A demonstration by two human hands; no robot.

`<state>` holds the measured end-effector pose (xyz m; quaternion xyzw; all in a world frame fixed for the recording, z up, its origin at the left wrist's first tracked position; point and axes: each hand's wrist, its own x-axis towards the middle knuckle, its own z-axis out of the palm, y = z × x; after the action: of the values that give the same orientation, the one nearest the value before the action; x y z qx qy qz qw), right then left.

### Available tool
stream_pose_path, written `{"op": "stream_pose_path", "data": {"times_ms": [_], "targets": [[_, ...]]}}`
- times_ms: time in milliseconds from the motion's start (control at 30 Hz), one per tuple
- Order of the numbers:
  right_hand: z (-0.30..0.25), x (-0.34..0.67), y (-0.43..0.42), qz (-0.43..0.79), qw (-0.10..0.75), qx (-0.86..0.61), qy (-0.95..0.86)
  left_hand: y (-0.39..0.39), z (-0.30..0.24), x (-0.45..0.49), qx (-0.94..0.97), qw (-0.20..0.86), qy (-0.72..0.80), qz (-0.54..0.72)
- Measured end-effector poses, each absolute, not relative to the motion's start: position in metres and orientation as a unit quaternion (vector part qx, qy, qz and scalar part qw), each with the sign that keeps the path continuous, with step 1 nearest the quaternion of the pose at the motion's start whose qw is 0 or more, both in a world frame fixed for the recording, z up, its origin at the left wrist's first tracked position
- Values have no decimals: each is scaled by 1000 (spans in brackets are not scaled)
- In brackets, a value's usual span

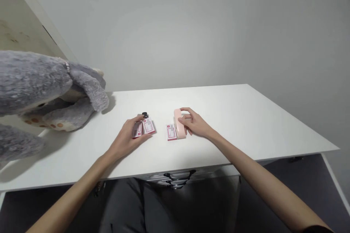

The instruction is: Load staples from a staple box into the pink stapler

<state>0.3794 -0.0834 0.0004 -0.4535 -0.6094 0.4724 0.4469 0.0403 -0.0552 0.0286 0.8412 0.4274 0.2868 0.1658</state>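
On the white desk, my left hand (126, 135) curls around a small white-and-red box (137, 130), its thumb along the near side and its fingers at the far side. A second white-and-red box (148, 125) lies right beside that one. Just behind them is a small black round-topped object (144, 115), partly covered by my fingertips. My right hand (195, 123) grips a pale pink stapler (179, 125) from its right side, fingers bent around it. Against the stapler's left side lies a third white-and-red box (171, 132), flat on the desk.
A large grey plush toy (49, 83) takes up the left end of the desk (235, 116). Behind the desk rises a grey wall (175, 29). Drawers with dark handles (179, 178) are below the front edge, above my legs (136, 204).
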Motion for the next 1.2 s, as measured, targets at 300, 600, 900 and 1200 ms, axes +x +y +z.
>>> {"op": "stream_pose_path", "data": {"times_ms": [300,600,900,1200], "targets": [[3,379,-84,463,449,-457,-613,-64,38,100,893,193,341,220],[3,379,-83,457,449,-455,-618,-63,35,109,892,178,327,257],[2,380,-82,470,454,-449,-609,-66,29,144,889,163,279,325],[5,380,-83,474,452,-447,-610,-56,29,156,897,146,261,325]]}}
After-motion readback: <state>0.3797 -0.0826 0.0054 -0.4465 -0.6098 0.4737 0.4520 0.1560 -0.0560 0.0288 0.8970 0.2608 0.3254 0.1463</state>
